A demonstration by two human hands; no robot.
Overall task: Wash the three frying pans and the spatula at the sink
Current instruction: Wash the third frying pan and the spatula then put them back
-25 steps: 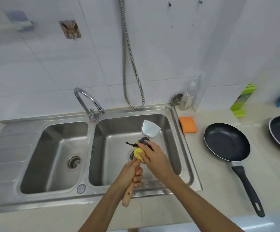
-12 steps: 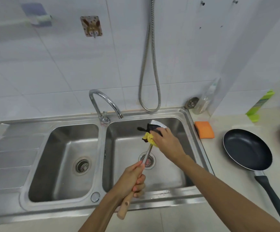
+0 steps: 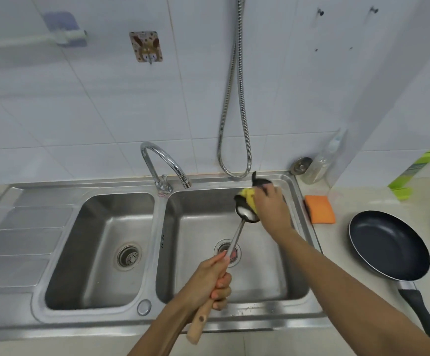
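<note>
1. Scrubbing the spatula (image 3: pixel 237 232) looks to be the step in hand. The left hand (image 3: pixel 208 276) is clamped round its wooden handle, and the right hand (image 3: pixel 270 209) grips a yellow sponge (image 3: pixel 247 199) with a dark backing against the blade.
2. The spatula slants over the right basin of the sink (image 3: pixel 88 325), with its blade near the far right corner.
3. No water shows at the tap (image 3: pixel 163 185), so I judge the rinse is yet to come.
4. One frying pan (image 3: pixel 388 245) lies on the desk (image 3: pixel 363 201) to the right of the sink, well apart from both hands. Its dark inside looks dry, but I cannot tell whether it has been washed.
5. A dark blur at the right edge may be a second pan. The third is not in view, so how much of the pan washing remains cannot be told.
6. The desk is pale. An orange sponge (image 3: pixel 320 209) lies just beside the sink rim, a clear bottle (image 3: pixel 320 163) stands in the corner, and a green pack (image 3: pixel 414 168) leans at the wall.
7. The wall is white tile. A metal hose (image 3: pixel 240 11) hangs in a loop behind the sink, and a sticker hook (image 3: pixel 146 47) is fixed higher up.
</note>
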